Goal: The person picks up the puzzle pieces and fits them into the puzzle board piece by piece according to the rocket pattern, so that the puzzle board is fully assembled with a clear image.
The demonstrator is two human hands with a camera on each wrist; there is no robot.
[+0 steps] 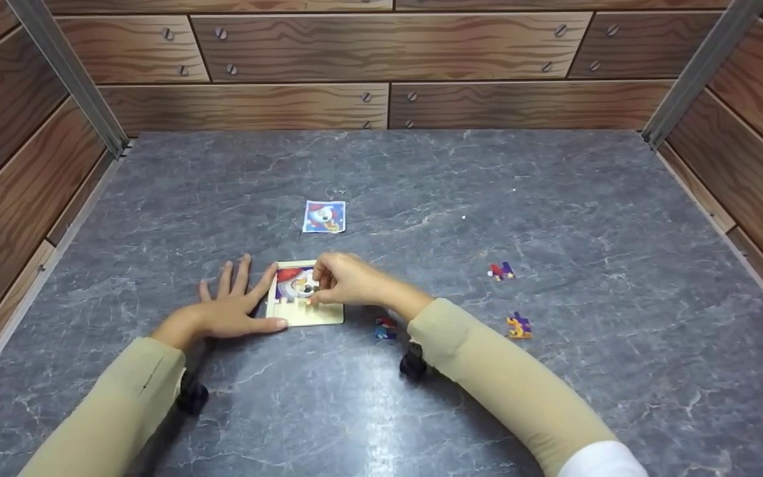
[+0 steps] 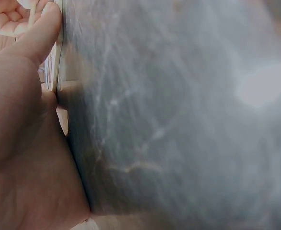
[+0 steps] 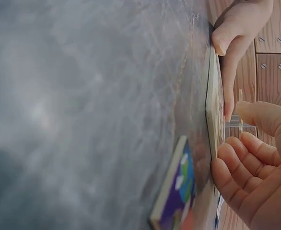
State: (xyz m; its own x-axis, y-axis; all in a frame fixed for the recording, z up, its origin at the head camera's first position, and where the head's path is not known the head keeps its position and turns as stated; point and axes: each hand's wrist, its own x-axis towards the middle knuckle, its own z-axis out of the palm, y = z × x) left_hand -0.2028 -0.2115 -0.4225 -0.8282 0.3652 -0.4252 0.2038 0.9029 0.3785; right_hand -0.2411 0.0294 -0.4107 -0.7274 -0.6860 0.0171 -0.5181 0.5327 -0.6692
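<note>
A small wooden puzzle tray (image 1: 322,316) lies on the table, its upper part filled with picture pieces and its lower part bare. My left hand (image 1: 230,315) is spread flat at its left side, index fingertip at the top left corner and thumb at the lower left edge. Over the tray, my right hand (image 1: 350,278) pinches a thin jigsaw piece (image 3: 240,95) between thumb and index finger. That piece stands edge-on in the right wrist view, a little off the tray's surface. Its picture is hidden there.
One loose jigsaw piece (image 1: 386,327) lies close below my right wrist. Two more, a red and purple piece (image 1: 501,271) and an orange and purple piece (image 1: 519,326), lie farther right. A picture card (image 1: 324,217) lies behind the tray. Wood-patterned walls (image 1: 388,46) enclose the table.
</note>
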